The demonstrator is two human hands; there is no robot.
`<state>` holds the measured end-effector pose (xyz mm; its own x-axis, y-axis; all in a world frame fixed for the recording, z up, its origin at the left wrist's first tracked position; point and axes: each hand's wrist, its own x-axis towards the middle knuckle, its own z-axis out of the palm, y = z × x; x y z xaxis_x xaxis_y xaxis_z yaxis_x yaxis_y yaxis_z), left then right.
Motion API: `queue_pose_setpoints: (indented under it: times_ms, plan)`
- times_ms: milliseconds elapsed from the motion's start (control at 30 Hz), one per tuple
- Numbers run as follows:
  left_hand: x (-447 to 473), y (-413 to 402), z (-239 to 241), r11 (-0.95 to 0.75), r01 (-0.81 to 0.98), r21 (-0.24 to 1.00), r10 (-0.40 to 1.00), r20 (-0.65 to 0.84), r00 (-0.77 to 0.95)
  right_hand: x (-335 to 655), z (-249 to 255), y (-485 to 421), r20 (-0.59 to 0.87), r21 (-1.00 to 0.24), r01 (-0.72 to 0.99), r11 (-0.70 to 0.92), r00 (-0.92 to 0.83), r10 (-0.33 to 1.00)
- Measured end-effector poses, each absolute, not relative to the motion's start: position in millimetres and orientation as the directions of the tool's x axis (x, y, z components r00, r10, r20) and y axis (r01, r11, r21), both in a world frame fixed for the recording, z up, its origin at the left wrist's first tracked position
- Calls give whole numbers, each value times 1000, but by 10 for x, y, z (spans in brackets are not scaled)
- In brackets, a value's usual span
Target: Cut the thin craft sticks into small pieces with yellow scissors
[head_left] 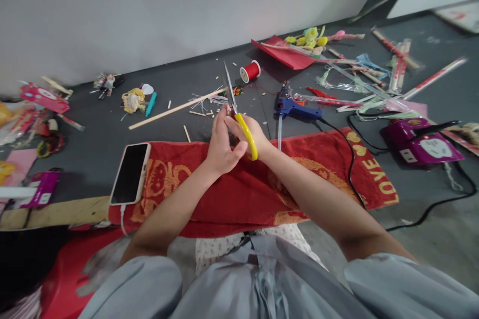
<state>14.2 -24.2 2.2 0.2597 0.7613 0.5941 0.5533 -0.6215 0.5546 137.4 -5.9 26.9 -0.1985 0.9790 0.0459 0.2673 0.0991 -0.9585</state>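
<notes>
Over the far edge of the red towel [232,199], my two hands meet. My right hand [258,134] is closed on a pair of scissors [245,132] with yellow handles, the blades pointing up and away, slightly apart. Beside it, my left hand [220,139] has its fingers pressed together near the scissors' pivot, thumb toward the handle. Something small and dark red shows at its fingertips, too small to name. Beyond the hands lie a thin wooden stick [168,112], pale wire-like strands [202,102], short cut bits and a spool of red thread [250,71].
A blue glue gun [299,108] with a black cord lies to the right, near a purple power strip [421,144]. A charging phone [130,174] rests on the towel's left end. Red paper [288,55] and wrapped sticks [400,65] lie farther back.
</notes>
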Motion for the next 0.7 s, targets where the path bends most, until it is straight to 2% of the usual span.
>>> queue_pose_setpoints:
  times_ms: [167,267,367,433,700]
  plan:
    - [-69,-265,317,-583,767,269,609,770,193,1487,423,-102,23,-794,601,91,-120,992]
    - [-156,-221,455,-424,880,216,652,747,131,1477,478,-148,16,-702,701,123,-157,987]
    - [-212,-137,511,-312,930,193,766,630,126,1451,510,-176,-40,-695,709,123,-209,977]
    - [-236,-91,515,-267,949,169,791,601,115,1450,526,-176,-78,-713,691,115,-241,967]
    - [-248,-28,473,-281,943,180,735,671,91,1510,527,-113,-86,-786,604,133,-319,944]
